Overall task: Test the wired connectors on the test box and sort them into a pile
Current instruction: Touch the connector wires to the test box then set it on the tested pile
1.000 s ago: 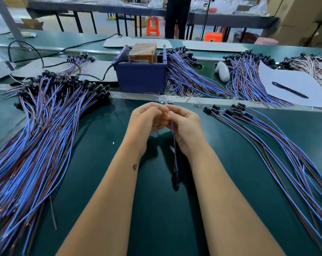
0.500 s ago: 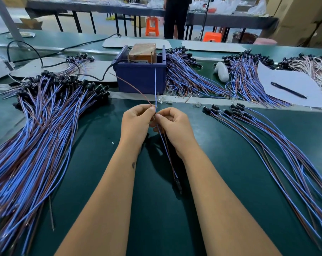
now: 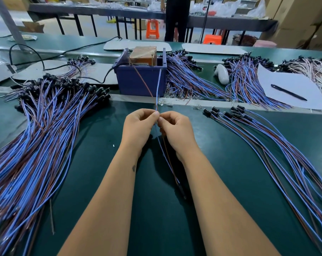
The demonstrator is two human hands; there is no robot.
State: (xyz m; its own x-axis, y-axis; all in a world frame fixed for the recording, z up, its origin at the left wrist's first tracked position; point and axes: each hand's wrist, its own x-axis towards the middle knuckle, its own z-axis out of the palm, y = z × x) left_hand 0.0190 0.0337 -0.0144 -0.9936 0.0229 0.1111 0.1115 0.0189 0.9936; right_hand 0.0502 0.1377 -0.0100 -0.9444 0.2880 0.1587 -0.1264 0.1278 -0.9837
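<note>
Hands, left (image 3: 138,129) and right (image 3: 176,132), pinch thin blue-brown wire pair (image 3: 157,93) reaching boxy blue test box (image 3: 140,81)

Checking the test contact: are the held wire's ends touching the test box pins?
Touching: in the head view the brown wire end and the blue wire end reach the pins of the test box.

Matt green table mat (image 3: 101,182); glossy blue plastic test box (image 3: 138,84)
</note>
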